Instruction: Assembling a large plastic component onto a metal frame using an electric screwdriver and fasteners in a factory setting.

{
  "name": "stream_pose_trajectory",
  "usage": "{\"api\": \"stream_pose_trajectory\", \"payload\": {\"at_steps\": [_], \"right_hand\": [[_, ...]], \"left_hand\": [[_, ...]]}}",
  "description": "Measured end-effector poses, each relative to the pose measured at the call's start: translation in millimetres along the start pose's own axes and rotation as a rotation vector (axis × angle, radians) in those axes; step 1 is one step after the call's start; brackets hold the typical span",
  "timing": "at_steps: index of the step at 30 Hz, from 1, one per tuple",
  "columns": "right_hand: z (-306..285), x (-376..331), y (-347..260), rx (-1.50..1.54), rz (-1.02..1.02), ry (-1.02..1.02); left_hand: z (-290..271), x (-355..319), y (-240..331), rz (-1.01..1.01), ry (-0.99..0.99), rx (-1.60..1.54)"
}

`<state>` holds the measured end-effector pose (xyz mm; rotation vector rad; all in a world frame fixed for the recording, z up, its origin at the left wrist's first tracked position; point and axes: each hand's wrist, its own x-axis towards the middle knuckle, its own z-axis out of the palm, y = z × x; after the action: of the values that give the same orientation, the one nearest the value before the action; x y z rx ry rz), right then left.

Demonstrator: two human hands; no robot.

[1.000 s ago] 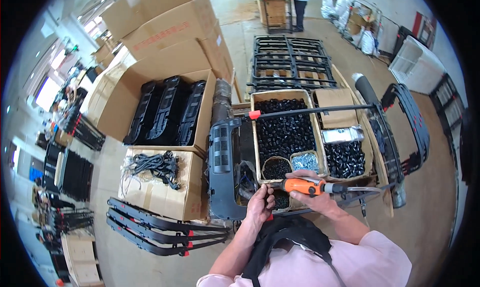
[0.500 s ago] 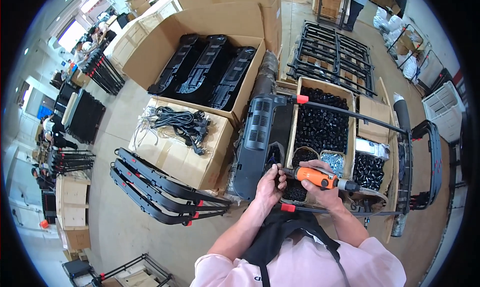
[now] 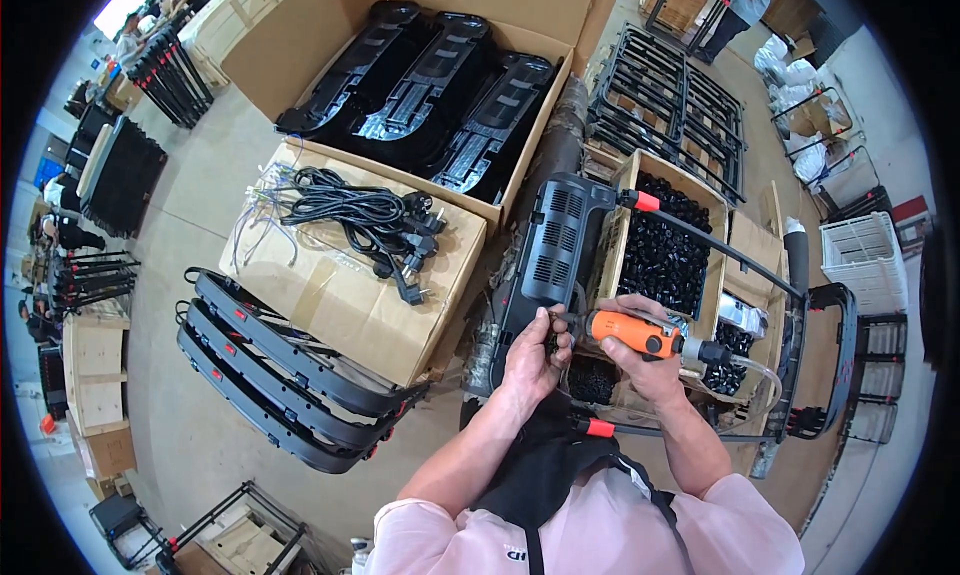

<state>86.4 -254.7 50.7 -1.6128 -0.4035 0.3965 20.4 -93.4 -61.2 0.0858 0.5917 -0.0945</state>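
Note:
My right hand [image 3: 645, 350] is wrapped round an orange pneumatic screwdriver [image 3: 630, 332], its tip pointing left and its hose end to the right. At that tip, my left hand [image 3: 535, 357] is closed with thumb and fingers pinched; small dark bits show in it, too small to name. Beyond the left hand lies a black plastic housing [image 3: 555, 240] with vent slots, joined to a frame of black tubes [image 3: 725, 243] with red end pieces. The left fingers are right by the housing's near part; whether they touch it is hidden.
Wooden bins of black plastic parts [image 3: 662, 240] stand beyond my right hand. To the left are a carton [image 3: 345, 310] topped with black power cords [image 3: 350, 215], an open box of black housings [image 3: 420, 100], and stacked curved black frames [image 3: 290, 365]. A clear hose [image 3: 765, 370] loops at the right.
The view has shifted, so the surroundings sit differently in it. Both hands stay together at the screwdriver's tip, now closer to the black housing's near part. The grips are unchanged.

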Motion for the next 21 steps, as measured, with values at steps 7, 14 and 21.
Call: {"api": "stream_pose_trajectory", "payload": {"at_steps": [7,14,21], "right_hand": [[34.6,54.4,-3.9,-0.046,0.059,-0.007],[52.0,84.2,-0.3,-0.130,0.102,-0.065],[58.5,91.7,7.7,-0.161,0.146,-0.094]], "left_hand": [[-24.8,5.8,4.5,0.070,0.051,0.200],[-36.1,4.9,-6.5,0.097,0.023,0.344],[-35.4,5.0,-4.6,0.100,0.019,0.323]]}}
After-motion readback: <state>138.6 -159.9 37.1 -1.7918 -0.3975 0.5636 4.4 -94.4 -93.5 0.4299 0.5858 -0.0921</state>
